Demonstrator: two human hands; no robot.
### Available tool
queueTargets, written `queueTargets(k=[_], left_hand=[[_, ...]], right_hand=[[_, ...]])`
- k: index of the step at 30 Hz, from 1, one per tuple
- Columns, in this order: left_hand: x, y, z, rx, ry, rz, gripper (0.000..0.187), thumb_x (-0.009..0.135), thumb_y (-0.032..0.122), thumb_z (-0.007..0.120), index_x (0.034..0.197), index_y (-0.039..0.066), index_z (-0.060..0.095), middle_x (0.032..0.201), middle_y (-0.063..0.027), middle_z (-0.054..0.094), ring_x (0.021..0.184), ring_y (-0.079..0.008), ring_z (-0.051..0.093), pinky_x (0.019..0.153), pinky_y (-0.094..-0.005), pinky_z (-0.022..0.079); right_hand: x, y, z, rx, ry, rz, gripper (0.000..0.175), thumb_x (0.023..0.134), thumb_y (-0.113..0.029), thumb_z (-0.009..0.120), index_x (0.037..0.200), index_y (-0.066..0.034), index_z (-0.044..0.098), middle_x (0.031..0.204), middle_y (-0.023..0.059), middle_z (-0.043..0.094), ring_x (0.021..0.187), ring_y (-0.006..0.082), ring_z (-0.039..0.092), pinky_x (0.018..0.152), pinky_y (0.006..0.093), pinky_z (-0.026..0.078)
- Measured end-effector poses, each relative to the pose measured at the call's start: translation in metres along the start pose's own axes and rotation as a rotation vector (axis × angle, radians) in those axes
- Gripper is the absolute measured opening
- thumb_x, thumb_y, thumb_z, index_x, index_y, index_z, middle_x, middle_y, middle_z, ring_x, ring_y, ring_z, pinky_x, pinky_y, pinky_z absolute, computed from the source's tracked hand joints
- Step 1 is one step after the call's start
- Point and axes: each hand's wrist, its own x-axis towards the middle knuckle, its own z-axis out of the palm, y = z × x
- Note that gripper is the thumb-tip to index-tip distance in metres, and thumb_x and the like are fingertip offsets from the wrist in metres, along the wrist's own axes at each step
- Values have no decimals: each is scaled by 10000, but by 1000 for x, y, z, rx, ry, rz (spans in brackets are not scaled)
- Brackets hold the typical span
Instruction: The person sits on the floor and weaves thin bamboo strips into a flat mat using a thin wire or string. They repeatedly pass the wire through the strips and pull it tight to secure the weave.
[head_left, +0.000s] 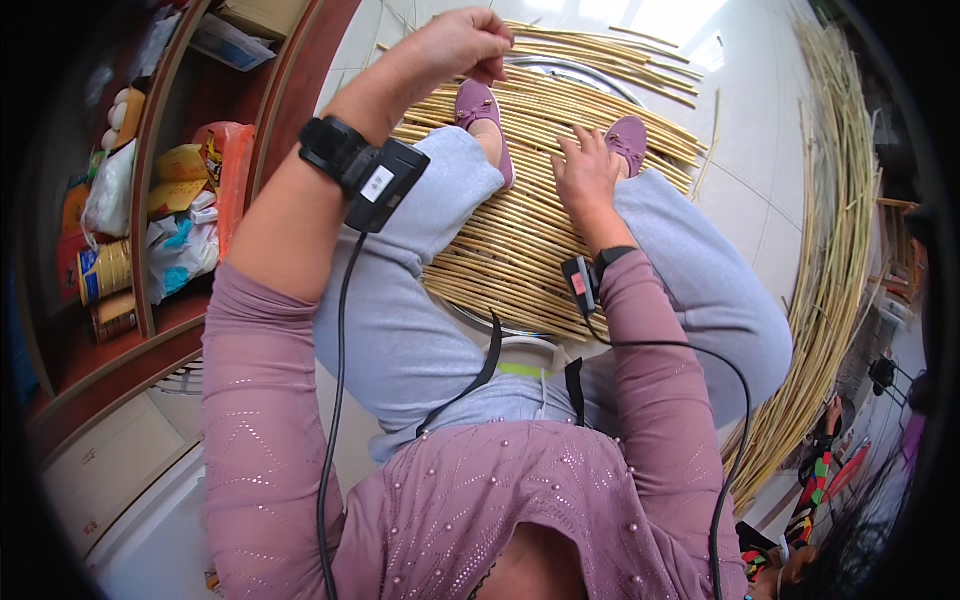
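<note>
A mat of parallel reed stalks (517, 247) lies on the floor between my feet, over a round metal-rimmed object (559, 64) of which only parts of the rim show. My left hand (480, 46) is raised above the mat's far left part, its fingers curled with the tips close together; whether something thin is between them cannot be made out. With fingers spread, my right hand (585, 169) is over the stalks beside my right shoe (628, 142). Near my left hand, my left shoe (476, 105) stands on the mat. Loose stalks (637, 64) lie beyond the far edge.
A long bundle of dry stalks (836, 225) lies along the right. On the left stands a reddish wooden cabinet (289, 60) with bags and tins inside. Black cables run from both wrist devices. Another person's patterned sleeve (814, 480) shows at lower right.
</note>
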Motion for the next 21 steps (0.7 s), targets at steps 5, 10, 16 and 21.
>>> queueTargets(k=[5,10,16,21], left_hand=[[-51,9,7,115,6,71,152,1000,169,575,1071,40,612,892,-35,660,828,-127,694,823,-303,588],[-71,5,3,82,33,56,138,1007,170,566,1067,52,607,882,-28,662,819,-111,691,798,-284,586],[-76,5,1,68,16,59,140,1008,183,574,1057,61,620,867,-19,672,807,-101,689,787,-276,585],[-72,4,1,60,35,121,169,982,112,579,1095,-1,633,855,-72,668,768,-151,685,729,-290,569]], right_hand=[[-61,-12,-10,-47,-319,-114,239,886,-136,586,1027,-182,774,1056,108,710,1073,312,654,849,440,535],[-118,-21,17,55,-641,-169,292,875,-77,580,1074,-180,768,1065,128,715,1024,324,688,861,429,557],[-163,-26,58,38,-815,-385,258,847,-102,624,1089,-88,712,1120,155,654,1066,345,651,883,427,550],[-196,-28,81,-115,-888,-494,245,908,-180,561,1089,-106,708,1142,99,641,1072,310,640,875,465,540]])
